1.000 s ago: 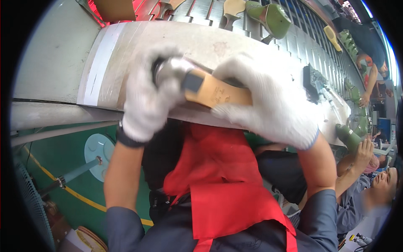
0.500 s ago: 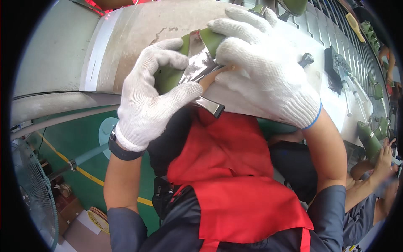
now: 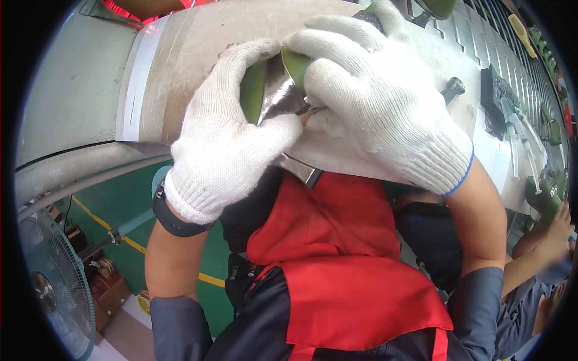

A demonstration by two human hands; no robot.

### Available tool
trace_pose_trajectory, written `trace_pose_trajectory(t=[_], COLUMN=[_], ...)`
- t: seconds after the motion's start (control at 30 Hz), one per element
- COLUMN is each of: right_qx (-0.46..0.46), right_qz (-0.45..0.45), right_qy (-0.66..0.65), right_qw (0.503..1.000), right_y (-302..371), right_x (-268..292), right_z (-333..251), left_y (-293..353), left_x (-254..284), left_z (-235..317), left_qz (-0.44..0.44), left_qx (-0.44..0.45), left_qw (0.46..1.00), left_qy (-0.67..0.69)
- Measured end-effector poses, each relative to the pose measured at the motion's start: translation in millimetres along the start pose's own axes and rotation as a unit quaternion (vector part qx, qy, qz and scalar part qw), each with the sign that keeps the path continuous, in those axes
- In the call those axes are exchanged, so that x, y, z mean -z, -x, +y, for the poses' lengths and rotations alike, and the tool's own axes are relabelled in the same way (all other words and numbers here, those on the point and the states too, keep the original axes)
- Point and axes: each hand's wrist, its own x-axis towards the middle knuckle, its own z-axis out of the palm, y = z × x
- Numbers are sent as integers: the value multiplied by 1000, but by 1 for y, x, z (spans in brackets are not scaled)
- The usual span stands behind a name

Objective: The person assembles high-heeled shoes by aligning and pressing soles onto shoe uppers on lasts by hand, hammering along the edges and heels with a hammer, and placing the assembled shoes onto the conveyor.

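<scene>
A green shoe last [image 3: 253,90], with a shiny silver strap [image 3: 280,90] over it, lies at the near edge of the worktable between my white-gloved hands. My left hand [image 3: 232,129] is wrapped round the last's left side, thumb against the strap. Fingers bent, my right hand [image 3: 385,90] bears on the right side, closed by a tan strip [image 3: 310,113] beside the strap; its thumb tip is mostly hidden. Below my left thumb, a silver strip with a dark end [image 3: 304,170] juts over the table edge. The last's underside is hidden.
Beside my right hand lies a round-headed metal tool [image 3: 453,89]. Farther right are a black block [image 3: 495,99], white brush-like tools [image 3: 522,135] and a slatted rack [image 3: 481,36]. A fan [image 3: 51,283] stands at lower left. Another person's arm [image 3: 545,249] shows at right.
My left fingers have closed farther round the far end of the last. My right hand has shifted slightly over the strap, covering more of it. The whole view has moved a little.
</scene>
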Motion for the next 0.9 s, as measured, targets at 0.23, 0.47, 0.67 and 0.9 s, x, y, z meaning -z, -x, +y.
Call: trace_pose_trajectory(t=[0.23,0.47,0.67,0.9], right_qx=[-5,-152,-37,-72], right_qz=[-10,-299,-1,-23], right_qy=[-47,-18,31,52], right_qw=[999,942,999,996], right_y=[-3,-56,13,21], right_x=[4,57,25,38], right_z=[0,-21,13,22], left_y=[-5,-2,3,-1], left_x=[1,-1,-4,3], left_z=[-2,-3,-24,-11], left_qz=[-11,11,28,-7], left_qx=[2,-7,-93,-61], left_qw=[999,1000,993,997], left_qy=[30,-24,-68,-51])
